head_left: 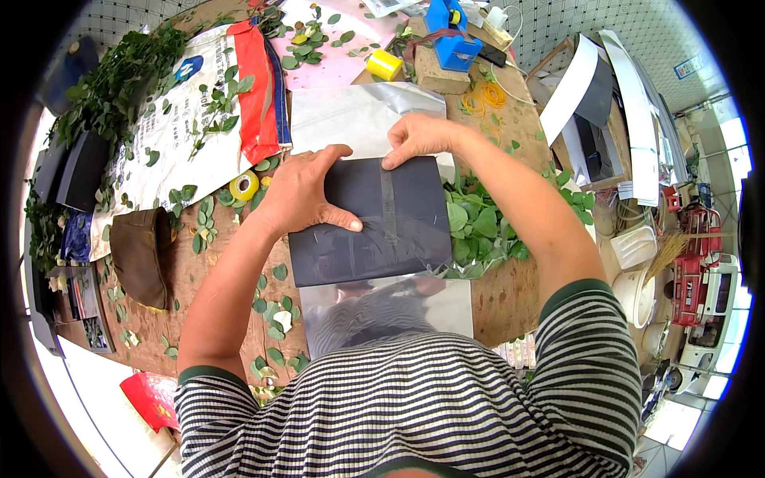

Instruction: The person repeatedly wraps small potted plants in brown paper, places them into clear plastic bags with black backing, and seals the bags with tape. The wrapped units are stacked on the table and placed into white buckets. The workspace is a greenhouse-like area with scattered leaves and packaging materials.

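A dark, flat sheet-wrapped bundle (343, 259) lies in front of me, with green leafy stems (482, 219) sticking out at its right side. Across its top, from the far edge towards the near one, runs a shiny strip of tape (390, 207). My left hand (307, 191) holds the bundle's left part, thumb spread on top and other fingers around the far left corner. At the far edge my right hand (416, 142) pinches the end of the tape, thumb pressing on the strip. Clear plastic film (374, 307) lies under the bundle.
A yellow tape roll (244, 186) sits left of my left hand. Farther off are a blue tape dispenser (456, 48) on a wooden block (438, 76), a yellow roll (384, 65) and rubber bands (494, 95). Loose leaves and a white-and-red sack (191, 119) cover the table's left.
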A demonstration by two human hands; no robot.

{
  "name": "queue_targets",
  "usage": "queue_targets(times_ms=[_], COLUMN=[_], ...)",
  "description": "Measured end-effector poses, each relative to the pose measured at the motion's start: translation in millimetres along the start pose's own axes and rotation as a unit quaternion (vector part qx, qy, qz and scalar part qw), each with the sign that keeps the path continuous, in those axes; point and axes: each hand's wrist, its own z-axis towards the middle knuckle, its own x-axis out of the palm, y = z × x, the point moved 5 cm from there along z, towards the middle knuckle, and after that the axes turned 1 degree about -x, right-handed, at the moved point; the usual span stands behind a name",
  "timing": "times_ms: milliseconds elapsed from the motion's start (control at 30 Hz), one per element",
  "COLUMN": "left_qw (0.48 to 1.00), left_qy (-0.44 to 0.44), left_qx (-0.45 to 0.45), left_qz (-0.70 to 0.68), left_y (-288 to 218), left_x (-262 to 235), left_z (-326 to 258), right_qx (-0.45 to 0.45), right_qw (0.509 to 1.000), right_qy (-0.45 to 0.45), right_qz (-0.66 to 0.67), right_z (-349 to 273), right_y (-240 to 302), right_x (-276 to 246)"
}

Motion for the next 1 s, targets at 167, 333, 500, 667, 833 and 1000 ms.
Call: queue_targets(times_ms=[167,333,500,667,833,1000], left_qw=[0.983,0.796,0.550,0.397,0.425,0.572], left_qy=[-0.151,-0.326,0.073,-0.104,-0.039,-0.011], left_qx=[0.052,-0.201,-0.365,-0.312,-0.245,-0.234], left_qz=[-0.086,-0.469,-0.748,-0.857,-0.870,-0.786], left_y=[1,91,43,42,79,114], left_x=[-11,-8,116,140,98,76], left_z=[-18,-123,-201,-153,-91,-35], right_qx=[0.042,-0.083,-0.052,-0.003,-0.031,-0.158], right_qw=[0.997,0.995,0.969,0.945,0.957,0.961], right_qy=[0.053,-0.031,0.227,0.311,0.287,0.220], right_qz=[0.048,0.052,-0.085,0.105,0.016,-0.065], right_z=[22,9,17,42,35,13], right_y=[-45,-4,34,11,29,57], right_x=[22,-8,28,21,20,21])
